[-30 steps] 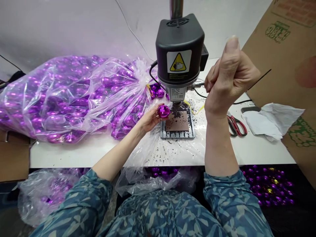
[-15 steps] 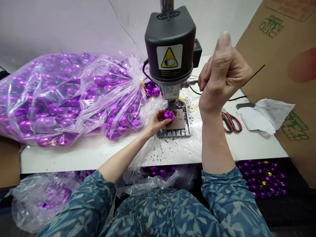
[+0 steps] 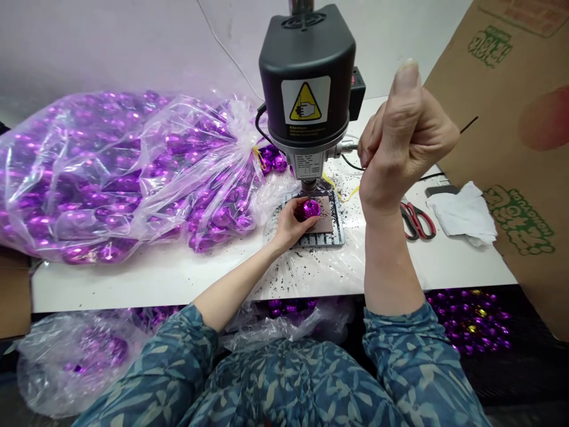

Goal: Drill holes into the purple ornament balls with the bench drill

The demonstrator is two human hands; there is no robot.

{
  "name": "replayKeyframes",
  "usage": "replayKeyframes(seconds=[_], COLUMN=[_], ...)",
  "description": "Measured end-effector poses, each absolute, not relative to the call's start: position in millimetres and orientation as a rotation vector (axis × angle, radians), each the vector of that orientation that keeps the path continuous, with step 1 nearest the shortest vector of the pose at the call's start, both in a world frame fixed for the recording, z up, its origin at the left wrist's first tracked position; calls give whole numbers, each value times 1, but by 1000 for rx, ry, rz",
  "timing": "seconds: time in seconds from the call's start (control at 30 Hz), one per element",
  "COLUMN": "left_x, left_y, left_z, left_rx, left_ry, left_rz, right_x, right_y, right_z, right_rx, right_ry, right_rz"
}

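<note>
My left hand [image 3: 291, 224] pinches a shiny purple ball [image 3: 312, 208] between thumb and fingers. The ball rests on a brown square board [image 3: 326, 222] on the slotted metal base [image 3: 336, 238], just below the chuck [image 3: 309, 185] of a black bench drill press [image 3: 306, 59]. Raised at the right of the machine, my right hand [image 3: 400, 136] is closed in a fist around the drill press lever [image 3: 350, 147], whose grip is hidden inside the fingers. Dark shavings lie scattered around the base.
A large clear bag of purple balls [image 3: 111, 178] covers the table's left side. To the right lie red-handled scissors [image 3: 418, 220], a crumpled white paper [image 3: 464, 213] and a tall cardboard box [image 3: 524, 166]. More purple and gold balls [image 3: 473, 320] sit below the table edge.
My left hand has moved slightly right with the purple ball, bringing it closer under the chuck. My right hand stays closed at nearly the same height. The white paper looks more folded together.
</note>
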State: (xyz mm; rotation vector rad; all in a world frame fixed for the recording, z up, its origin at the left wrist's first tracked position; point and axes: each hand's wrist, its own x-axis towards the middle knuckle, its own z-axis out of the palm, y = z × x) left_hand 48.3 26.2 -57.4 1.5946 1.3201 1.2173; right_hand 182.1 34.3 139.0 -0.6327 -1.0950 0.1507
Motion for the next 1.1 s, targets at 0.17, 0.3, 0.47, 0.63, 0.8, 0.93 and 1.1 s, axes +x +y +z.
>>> replayKeyframes(seconds=[0.17, 0.3, 0.47, 0.63, 0.8, 0.93, 1.1], left_x=[47, 47, 47, 48, 49, 49, 51], left_y=[26, 26, 25, 26, 24, 22, 23], left_z=[-58, -57, -58, -58, -54, -52, -50], left_rx=[1568, 1559, 1546, 1539, 1530, 1526, 1517], left_ry=[1307, 1292, 1279, 1282, 1283, 1289, 1270], left_rz=[1215, 1213, 1232, 1231, 1216, 1222, 1218], right_x=[183, 183, 185, 186, 186, 189, 189], right_y=[28, 25, 27, 30, 36, 43, 35], right_z=[129, 120, 108, 93, 85, 73, 84], right_rx=[-553, -465, -439, -436, -286, -130, -203], right_ry=[-1062, -1041, -1030, -1031, -1032, -1081, -1108], right_rz=[161, 149, 80, 2, -48, -131, -42])
